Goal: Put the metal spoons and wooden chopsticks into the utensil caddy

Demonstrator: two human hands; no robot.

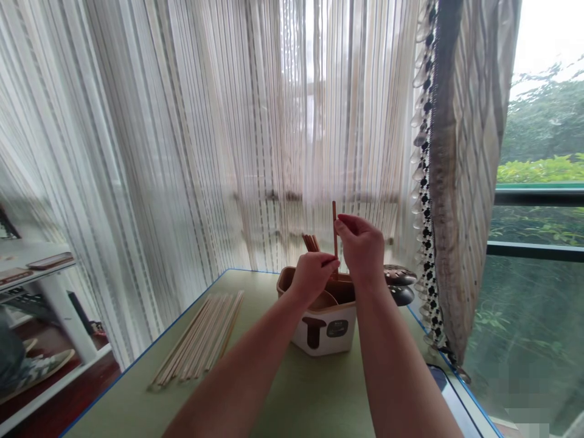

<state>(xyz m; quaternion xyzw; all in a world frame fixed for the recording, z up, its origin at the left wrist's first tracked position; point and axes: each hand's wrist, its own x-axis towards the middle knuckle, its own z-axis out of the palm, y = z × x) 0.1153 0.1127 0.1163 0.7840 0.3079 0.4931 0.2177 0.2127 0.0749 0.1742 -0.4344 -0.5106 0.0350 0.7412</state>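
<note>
A slim reddish-brown wooden stick (pixel 335 244) stands upright over a white, angular, brown-rimmed container (pixel 327 345), clamped near its top in the right hand's (pixel 364 244) grip and pinched lower down in the left hand's (pixel 312 275).

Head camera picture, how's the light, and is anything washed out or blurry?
Head view: daylight backlights the curtain, and the sky is washed out to white; head view, middle: the label on the container is too soft to read; head view, lower right: a blocky, pixelated patch.
</note>
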